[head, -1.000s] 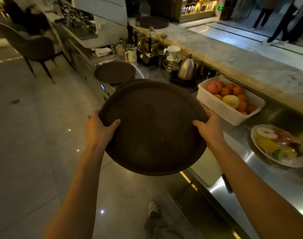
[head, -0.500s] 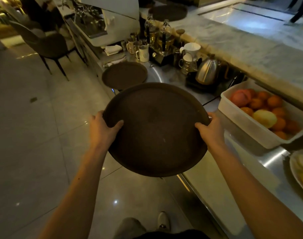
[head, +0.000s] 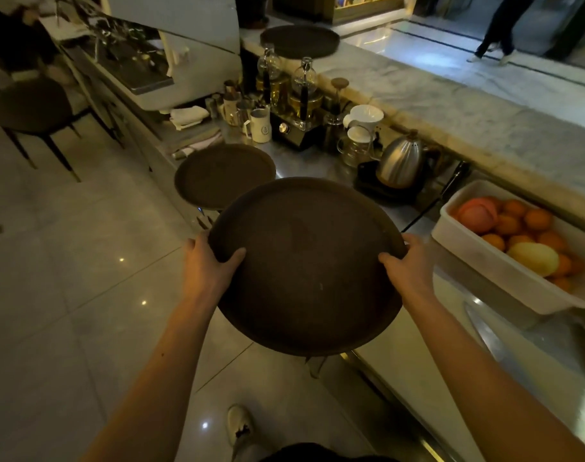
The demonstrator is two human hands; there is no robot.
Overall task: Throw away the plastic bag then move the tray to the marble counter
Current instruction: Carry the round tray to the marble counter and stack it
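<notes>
Now, tray [head: 306, 265]: round, dark and bare, held in the air in front of the person, over the floor [head: 68, 278] at the edge of the steel counter [head: 317, 161].
Left hand [head: 206, 268]: clamped on the tray's left rim, thumb lying over the top face, fingers hidden under it.
Right hand [head: 409, 266]: clamped on the right rim the same way, thumb on top, fingers out of sight beneath.
Tilt: the far rim sits a little higher than the near rim, so the top face leans toward the camera; nothing lies on it.
Plastic bag: none in view, so I judge that part of the task done, though no bin shows.
Marble counter [head: 467, 105]: ahead and to the right of the tray, raised above the steel counter and beyond it.
Key relation: the goal lies up, forward and right of both hands; the right hand is the nearer one, the left would have the longer reach.
In between: a kettle [head: 401, 163], glass brewers [head: 302, 85] and a white fruit bin [head: 504, 261] stand on the steel counter between tray and marble.
Other trays: one [head: 225, 175] lies flat on the steel counter just beyond the held tray; another [head: 300, 40] rests at the marble's far end.
Next move, as I judge it: lift the tray above the kettle, level it, then carry it right onto the bare marble.
Risk: the far rim could clip the kettle if it travels low.
</notes>
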